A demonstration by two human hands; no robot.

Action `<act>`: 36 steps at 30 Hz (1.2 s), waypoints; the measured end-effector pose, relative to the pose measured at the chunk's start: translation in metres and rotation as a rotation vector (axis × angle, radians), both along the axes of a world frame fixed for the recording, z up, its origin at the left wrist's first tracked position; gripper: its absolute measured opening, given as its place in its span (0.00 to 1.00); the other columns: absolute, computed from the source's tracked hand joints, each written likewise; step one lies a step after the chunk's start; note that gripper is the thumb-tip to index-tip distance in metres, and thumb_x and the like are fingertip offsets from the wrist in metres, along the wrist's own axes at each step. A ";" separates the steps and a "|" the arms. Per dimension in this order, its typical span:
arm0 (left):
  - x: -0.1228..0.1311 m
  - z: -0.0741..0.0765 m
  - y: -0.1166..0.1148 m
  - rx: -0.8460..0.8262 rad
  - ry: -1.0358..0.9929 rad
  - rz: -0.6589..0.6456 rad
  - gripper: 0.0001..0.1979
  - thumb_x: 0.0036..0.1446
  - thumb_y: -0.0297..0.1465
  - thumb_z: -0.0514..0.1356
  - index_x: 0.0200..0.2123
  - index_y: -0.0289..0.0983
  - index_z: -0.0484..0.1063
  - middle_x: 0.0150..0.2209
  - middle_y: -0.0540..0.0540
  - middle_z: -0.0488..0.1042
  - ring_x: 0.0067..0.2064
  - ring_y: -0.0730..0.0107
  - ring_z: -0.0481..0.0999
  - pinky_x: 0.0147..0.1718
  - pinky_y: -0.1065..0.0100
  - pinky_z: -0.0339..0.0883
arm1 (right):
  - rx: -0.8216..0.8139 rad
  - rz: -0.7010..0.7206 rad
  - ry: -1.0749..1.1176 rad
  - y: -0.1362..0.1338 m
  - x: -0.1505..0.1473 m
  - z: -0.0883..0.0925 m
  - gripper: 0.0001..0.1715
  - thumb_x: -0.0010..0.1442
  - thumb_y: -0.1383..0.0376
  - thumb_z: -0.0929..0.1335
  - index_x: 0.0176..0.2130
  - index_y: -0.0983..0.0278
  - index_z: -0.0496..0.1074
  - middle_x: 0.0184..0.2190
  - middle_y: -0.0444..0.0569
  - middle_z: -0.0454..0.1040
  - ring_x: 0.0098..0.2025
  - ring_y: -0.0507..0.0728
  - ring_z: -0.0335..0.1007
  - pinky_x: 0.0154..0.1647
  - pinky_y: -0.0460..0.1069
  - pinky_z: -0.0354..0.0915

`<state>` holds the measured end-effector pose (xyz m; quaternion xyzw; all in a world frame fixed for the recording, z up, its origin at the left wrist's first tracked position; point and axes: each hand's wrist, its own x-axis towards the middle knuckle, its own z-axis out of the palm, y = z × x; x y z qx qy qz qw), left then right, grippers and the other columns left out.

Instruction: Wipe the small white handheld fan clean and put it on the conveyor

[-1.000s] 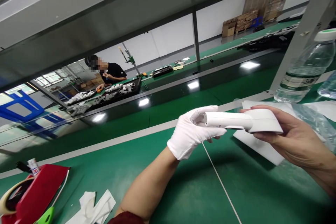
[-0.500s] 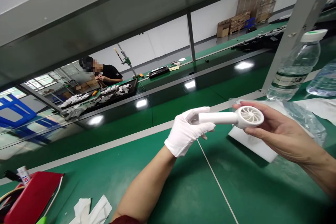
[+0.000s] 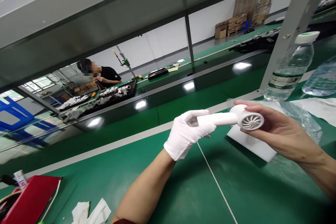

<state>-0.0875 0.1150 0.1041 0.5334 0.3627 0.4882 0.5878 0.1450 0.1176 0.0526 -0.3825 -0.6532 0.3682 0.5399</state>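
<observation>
**Handheld fan (image 3: 236, 119): grille turned toward the camera, held in both hands**

1. Change. The white fan head now shows its turbine-style grille (image 3: 252, 122) toward the camera. One second earlier, the view showed the smooth side of the head, with no grille visible. Compared with the half-second frame, the grille has rolled slightly further down and toward the right hand.

2. Grip. The white-gloved left hand (image 3: 185, 134) is closed around the end of the fan handle (image 3: 216, 119), with the fingers curled and the glove tips around the shaft. The bare right hand (image 3: 278, 133) is closed around the fan head, with the fingers over the top and the thumb below. Neither hand is fully open, and both carry the fan.

3. Position. The fan is held above the green bench mat (image 3: 105, 150), over a white foam block (image 3: 252, 143). Contact between the fan and the block cannot be confirmed.

4. Surroundings. A clear plastic bag (image 3: 301, 120) lies just beyond the right hand, and a capped water bottle (image 3: 288, 73) stands behind it. A red folder (image 3: 31, 201) and white cloth strips (image 3: 89, 213) lie at lower left.
</observation>
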 end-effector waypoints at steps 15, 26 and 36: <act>0.001 -0.008 0.006 0.160 0.000 0.068 0.27 0.39 0.20 0.70 0.45 0.36 0.69 0.43 0.45 0.75 0.45 0.68 0.75 0.44 0.67 0.69 | -0.049 0.049 0.070 0.003 -0.002 0.002 0.33 0.50 0.61 0.74 0.55 0.53 0.65 0.61 0.47 0.64 0.57 0.59 0.67 0.54 0.51 0.70; -0.002 -0.007 0.008 0.082 0.019 0.032 0.25 0.40 0.23 0.71 0.43 0.35 0.71 0.43 0.45 0.75 0.43 0.70 0.75 0.42 0.71 0.70 | -0.049 0.013 0.107 0.000 -0.005 0.006 0.32 0.50 0.62 0.75 0.53 0.50 0.67 0.56 0.43 0.69 0.56 0.57 0.68 0.50 0.47 0.72; -0.003 -0.018 0.015 -0.029 0.059 -0.056 0.25 0.41 0.24 0.71 0.45 0.35 0.71 0.44 0.45 0.75 0.42 0.71 0.74 0.41 0.72 0.69 | 0.037 -0.056 0.083 -0.011 -0.011 0.011 0.33 0.49 0.63 0.75 0.53 0.50 0.68 0.54 0.44 0.70 0.51 0.56 0.71 0.47 0.47 0.73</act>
